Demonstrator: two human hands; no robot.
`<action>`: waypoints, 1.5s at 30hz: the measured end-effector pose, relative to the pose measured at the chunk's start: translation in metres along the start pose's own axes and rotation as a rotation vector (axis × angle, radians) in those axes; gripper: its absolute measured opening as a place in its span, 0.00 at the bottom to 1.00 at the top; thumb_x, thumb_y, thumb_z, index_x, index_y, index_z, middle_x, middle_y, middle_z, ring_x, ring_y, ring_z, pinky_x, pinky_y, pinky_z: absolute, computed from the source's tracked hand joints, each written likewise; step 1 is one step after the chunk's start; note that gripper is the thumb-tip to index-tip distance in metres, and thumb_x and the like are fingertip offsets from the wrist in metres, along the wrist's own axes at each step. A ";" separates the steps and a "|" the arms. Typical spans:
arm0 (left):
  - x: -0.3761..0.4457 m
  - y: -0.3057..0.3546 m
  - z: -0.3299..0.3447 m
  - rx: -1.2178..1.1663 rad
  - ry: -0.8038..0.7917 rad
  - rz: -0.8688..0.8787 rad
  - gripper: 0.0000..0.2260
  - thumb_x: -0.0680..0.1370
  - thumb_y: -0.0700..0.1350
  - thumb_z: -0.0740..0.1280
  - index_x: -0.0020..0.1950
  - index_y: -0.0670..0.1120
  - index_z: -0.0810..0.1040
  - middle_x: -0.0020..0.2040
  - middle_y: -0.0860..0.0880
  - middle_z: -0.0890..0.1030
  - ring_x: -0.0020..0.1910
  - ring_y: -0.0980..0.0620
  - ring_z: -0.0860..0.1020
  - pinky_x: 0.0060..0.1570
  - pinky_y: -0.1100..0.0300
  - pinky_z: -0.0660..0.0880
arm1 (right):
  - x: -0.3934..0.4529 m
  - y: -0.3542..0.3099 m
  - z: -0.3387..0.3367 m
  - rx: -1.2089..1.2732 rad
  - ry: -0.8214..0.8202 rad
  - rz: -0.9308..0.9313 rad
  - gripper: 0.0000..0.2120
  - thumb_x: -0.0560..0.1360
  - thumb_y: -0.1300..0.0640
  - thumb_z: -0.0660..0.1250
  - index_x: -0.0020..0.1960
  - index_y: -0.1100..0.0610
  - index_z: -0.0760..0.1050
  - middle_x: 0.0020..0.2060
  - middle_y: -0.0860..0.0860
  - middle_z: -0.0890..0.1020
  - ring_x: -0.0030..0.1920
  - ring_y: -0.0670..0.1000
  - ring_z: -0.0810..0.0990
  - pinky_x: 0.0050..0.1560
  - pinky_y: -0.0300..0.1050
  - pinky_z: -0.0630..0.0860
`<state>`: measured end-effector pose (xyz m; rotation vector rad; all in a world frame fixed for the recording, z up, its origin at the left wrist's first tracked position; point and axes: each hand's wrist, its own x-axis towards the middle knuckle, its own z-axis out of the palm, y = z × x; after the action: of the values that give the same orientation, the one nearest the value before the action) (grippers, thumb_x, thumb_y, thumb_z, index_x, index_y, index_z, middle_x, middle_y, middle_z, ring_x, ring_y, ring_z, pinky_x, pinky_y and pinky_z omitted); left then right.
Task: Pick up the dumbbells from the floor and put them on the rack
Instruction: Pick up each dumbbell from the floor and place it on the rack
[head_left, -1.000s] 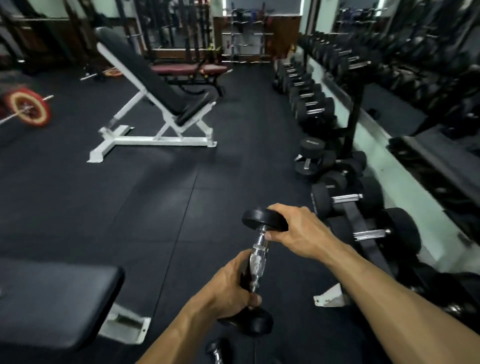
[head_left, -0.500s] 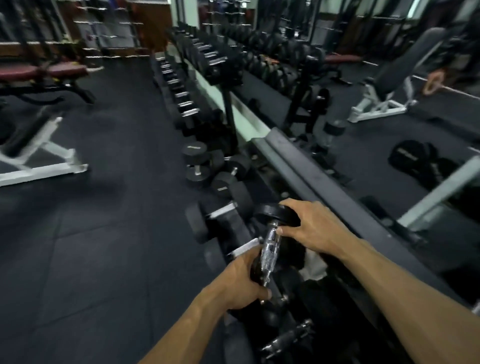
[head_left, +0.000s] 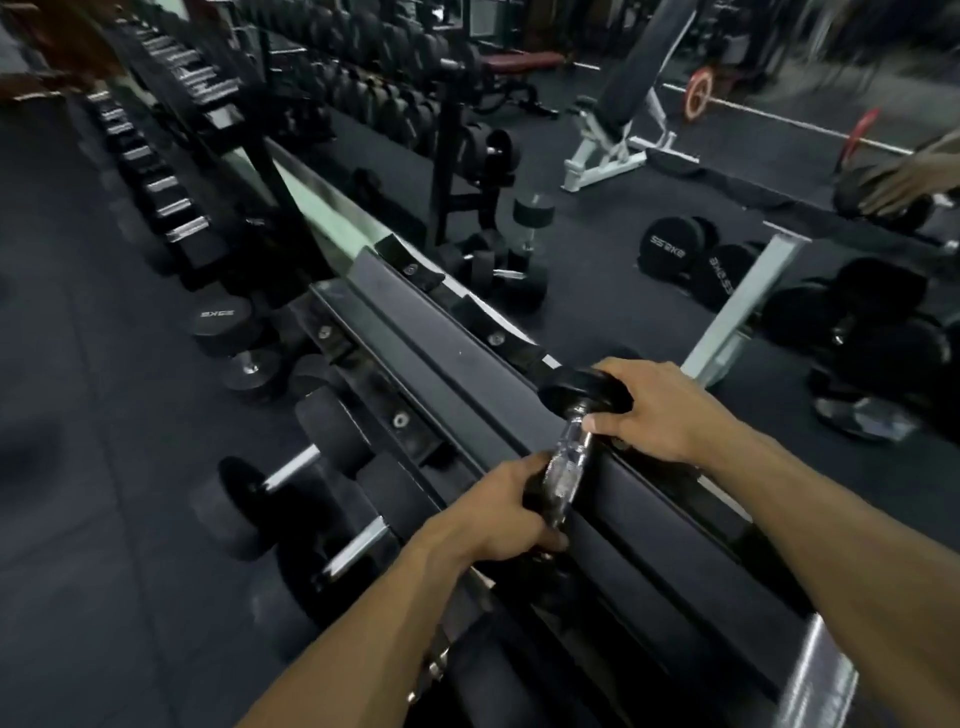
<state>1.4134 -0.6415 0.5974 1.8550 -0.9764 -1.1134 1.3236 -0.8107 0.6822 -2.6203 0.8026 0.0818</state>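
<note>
dumbbell (head_left: 570, 451) crosswise over rack (head_left: 447, 358), far head up-right

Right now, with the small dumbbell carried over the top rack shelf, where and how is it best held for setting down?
As held: left hand wrapped round the chrome handle from the near side, right hand cupping the far head from above. The dumbbell lies across the rack shelf, so the narrow bar gives a full wrap, and the round head likely steadies the lowering.
</note>
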 end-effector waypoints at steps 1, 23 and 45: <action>0.001 -0.003 -0.003 -0.011 -0.010 -0.006 0.36 0.67 0.38 0.76 0.71 0.59 0.69 0.44 0.48 0.82 0.42 0.53 0.80 0.51 0.50 0.81 | 0.002 -0.002 0.001 -0.028 -0.011 -0.011 0.19 0.71 0.46 0.73 0.60 0.46 0.75 0.45 0.48 0.83 0.46 0.54 0.82 0.53 0.54 0.79; -0.023 0.011 -0.015 0.176 0.122 0.032 0.13 0.73 0.51 0.72 0.58 0.55 0.80 0.48 0.62 0.81 0.51 0.58 0.79 0.57 0.59 0.76 | -0.005 0.003 0.004 -0.214 -0.014 0.074 0.19 0.76 0.46 0.67 0.60 0.55 0.67 0.47 0.54 0.81 0.48 0.59 0.80 0.51 0.57 0.78; -0.374 -0.189 -0.020 0.471 0.432 -0.373 0.29 0.78 0.65 0.57 0.76 0.54 0.60 0.70 0.51 0.69 0.67 0.48 0.72 0.65 0.52 0.71 | -0.151 -0.291 0.182 -0.432 -0.302 -0.657 0.30 0.76 0.41 0.64 0.72 0.53 0.64 0.65 0.54 0.74 0.66 0.57 0.71 0.65 0.50 0.69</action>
<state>1.3504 -0.2276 0.5681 2.6037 -0.6896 -0.6575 1.3686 -0.4404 0.6439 -3.0208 -0.2217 0.4938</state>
